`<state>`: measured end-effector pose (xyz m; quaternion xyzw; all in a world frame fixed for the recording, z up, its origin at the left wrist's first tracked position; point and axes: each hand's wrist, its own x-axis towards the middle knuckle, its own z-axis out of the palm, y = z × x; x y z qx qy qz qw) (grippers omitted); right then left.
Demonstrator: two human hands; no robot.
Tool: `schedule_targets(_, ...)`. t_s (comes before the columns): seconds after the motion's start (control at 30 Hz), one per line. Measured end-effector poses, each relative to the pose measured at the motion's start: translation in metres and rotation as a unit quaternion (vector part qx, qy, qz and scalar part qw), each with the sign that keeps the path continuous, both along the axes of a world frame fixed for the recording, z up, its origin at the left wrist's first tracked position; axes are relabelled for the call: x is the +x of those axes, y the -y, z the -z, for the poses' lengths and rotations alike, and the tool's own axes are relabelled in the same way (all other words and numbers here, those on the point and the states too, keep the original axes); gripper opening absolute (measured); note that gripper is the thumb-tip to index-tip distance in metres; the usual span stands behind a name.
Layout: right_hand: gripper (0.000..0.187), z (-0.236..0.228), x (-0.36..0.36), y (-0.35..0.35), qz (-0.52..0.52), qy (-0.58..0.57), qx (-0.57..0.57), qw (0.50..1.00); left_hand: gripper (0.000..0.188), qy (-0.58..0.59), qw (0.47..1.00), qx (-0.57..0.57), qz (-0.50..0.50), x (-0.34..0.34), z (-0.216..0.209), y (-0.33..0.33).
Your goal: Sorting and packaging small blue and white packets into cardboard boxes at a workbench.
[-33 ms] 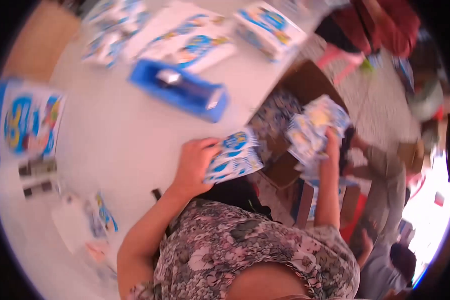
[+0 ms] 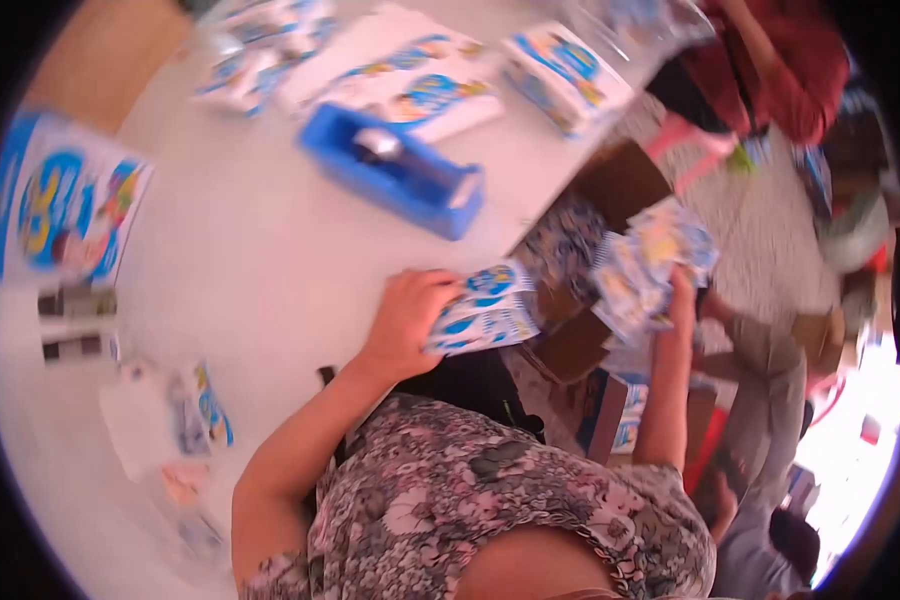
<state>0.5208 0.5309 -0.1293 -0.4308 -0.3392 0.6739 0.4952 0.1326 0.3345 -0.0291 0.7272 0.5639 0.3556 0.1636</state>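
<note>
My left hand [image 2: 417,318] is closed on a few small blue-and-white packets [image 2: 488,308] at the table's edge. The packets lie in a short overlapping row, their printed faces up. Out to the right, my right hand [image 2: 678,300] grips a loose bunch of similar sachets [image 2: 650,262], some showing pale yellowish sides. That bunch is held over or beside an open cardboard box [image 2: 625,185] next to the table, which has many small packets [image 2: 565,240] inside. My right fingers are partly hidden by the sachets.
A blue tape dispenser [image 2: 395,170] stands on the white table [image 2: 270,230]. Beyond it are flat printed cartons [image 2: 400,85], a standing carton [image 2: 567,78] and bagged packs [image 2: 250,75]. A printed box [image 2: 65,205] is at left. People sit at right, one in a red top [image 2: 795,85].
The whole view has shifted slightly, so the table items appear farther right. Both hands keep hold of their packets; the right-hand bunch looks a little more fanned out.
</note>
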Motion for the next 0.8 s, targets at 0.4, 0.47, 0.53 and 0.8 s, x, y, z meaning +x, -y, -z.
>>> schedule_targets(0.4,0.045,-0.249,-0.335,0.065,-0.413,0.013,0.17,0.895,0.047,0.106,0.952,0.055,-0.28,-0.08,-0.001,0.2)
schedule_targets(0.47,0.037,-0.24,-0.416,0.106,-0.443,0.037,0.16,0.881,0.049,0.27,0.883,0.043,-0.382,-0.089,0.013,0.22)
schedule_targets(0.53,0.04,-0.204,-0.483,0.11,-0.473,0.068,0.14,0.867,0.052,0.266,0.876,0.062,-0.397,-0.094,0.011,0.227)
schedule_targets(0.8,0.053,-0.155,-0.584,0.097,-0.528,0.303,0.164,0.776,0.055,0.081,0.921,0.072,-0.373,-0.097,0.006,0.228)
